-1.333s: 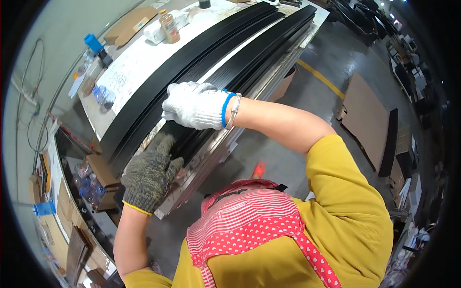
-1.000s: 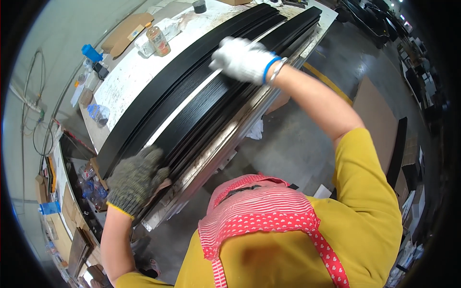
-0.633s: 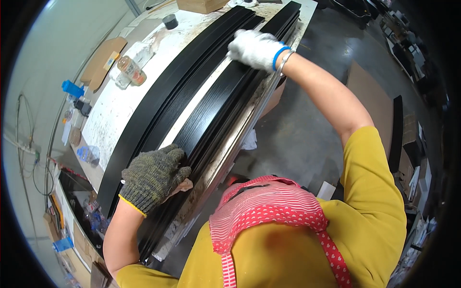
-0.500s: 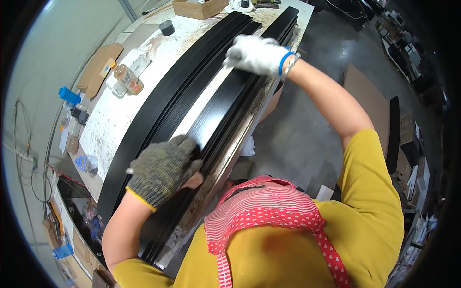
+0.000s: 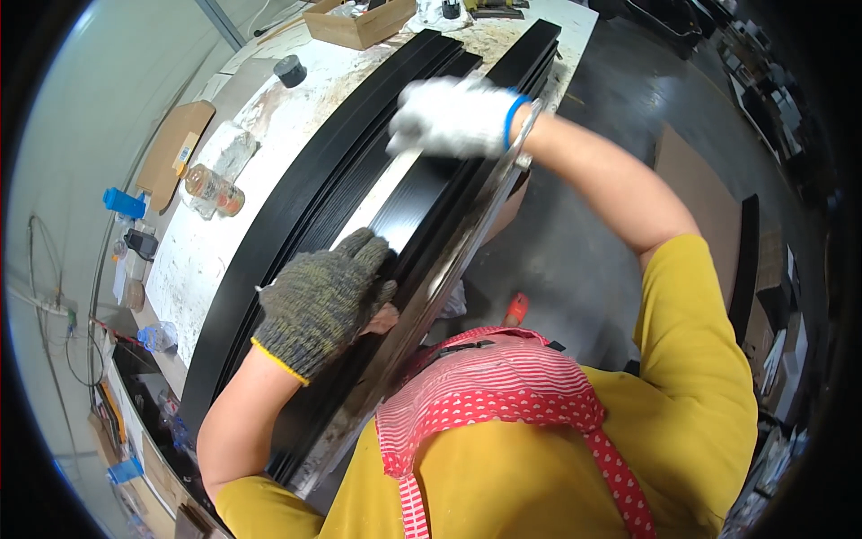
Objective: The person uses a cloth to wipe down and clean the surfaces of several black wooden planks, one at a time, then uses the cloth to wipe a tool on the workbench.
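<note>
Long black mouldings (image 5: 260, 247) with grooved profiles lie side by side on a white worktable, running from near left to far right. My left hand (image 5: 316, 301), in a grey-and-yellow knit glove, is closed over the nearer black moulding (image 5: 411, 211). A small pinkish-brown patch shows beneath its fingers; I cannot tell what it is. Farther along, my right hand (image 5: 453, 117) in a white glove with a blue cuff is over the mouldings. Motion blurs its fingers, so whether it grips anything does not show. A pale strip (image 5: 364, 214) is visible between the mouldings.
On the white worktable (image 5: 193, 265) stand a bottle (image 5: 215, 190) with an orange cap, a dark round container (image 5: 290, 71) and a wooden box (image 5: 359, 27). A brown shaped board (image 5: 177, 153) lies at the left edge. Large brown panels (image 5: 696, 198) are at the right.
My right hand has shifted left and slightly nearer along the mouldings. My left hand stays on the near moulding, its fingers a little straighter. A red shoe has come into view below.
</note>
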The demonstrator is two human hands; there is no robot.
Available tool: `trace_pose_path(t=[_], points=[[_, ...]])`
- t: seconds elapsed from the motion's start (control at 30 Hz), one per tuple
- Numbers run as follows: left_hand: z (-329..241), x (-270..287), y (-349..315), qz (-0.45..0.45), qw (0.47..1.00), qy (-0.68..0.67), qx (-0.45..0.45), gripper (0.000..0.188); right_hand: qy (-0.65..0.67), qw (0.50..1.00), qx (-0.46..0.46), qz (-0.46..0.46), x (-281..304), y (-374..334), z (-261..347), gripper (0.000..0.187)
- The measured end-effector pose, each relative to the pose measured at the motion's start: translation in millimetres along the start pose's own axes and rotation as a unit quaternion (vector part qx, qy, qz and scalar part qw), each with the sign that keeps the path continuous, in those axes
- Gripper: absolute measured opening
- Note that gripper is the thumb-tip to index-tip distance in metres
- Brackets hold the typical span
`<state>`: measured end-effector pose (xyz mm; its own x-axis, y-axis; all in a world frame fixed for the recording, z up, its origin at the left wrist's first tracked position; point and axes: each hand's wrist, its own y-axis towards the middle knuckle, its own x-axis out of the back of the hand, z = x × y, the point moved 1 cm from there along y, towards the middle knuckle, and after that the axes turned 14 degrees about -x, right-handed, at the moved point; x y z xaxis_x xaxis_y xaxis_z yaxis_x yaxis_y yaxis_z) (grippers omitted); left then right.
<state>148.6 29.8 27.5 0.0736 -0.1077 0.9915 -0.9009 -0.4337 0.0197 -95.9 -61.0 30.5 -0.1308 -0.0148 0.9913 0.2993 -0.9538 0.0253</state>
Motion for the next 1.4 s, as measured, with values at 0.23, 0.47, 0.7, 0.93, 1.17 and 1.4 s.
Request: trace_pose_path(t=[0.23,0.47,0.7,0.93,1.17,1.4], points=[[-12,2,71,0.153,0.979,-0.012,0.134,0.037,-0.016,0.998,0.058,0.029,8,25,-92,0.032],[-7,7,148,0.051,0.992,-0.022,0.114,0.054,0.008,0.996,0.071,0.052,21,35,-144,0.037],[16,-9,188,0.097,0.991,-0.045,0.074,0.035,-0.074,0.996,-0.012,0.050,26,60,-225,0.031],[14,1,199,0.138,0.987,-0.019,0.081,0.034,0.015,0.995,0.050,0.090,37,60,-207,0.044],[4,-1,204,0.119,0.982,-0.024,0.145,0.034,-0.047,0.994,0.017,0.101,33,95,-314,0.033],[-9,-4,224,0.066,0.980,0.006,0.185,0.026,-0.161,0.985,-0.054,0.026,44,128,-419,0.032]])
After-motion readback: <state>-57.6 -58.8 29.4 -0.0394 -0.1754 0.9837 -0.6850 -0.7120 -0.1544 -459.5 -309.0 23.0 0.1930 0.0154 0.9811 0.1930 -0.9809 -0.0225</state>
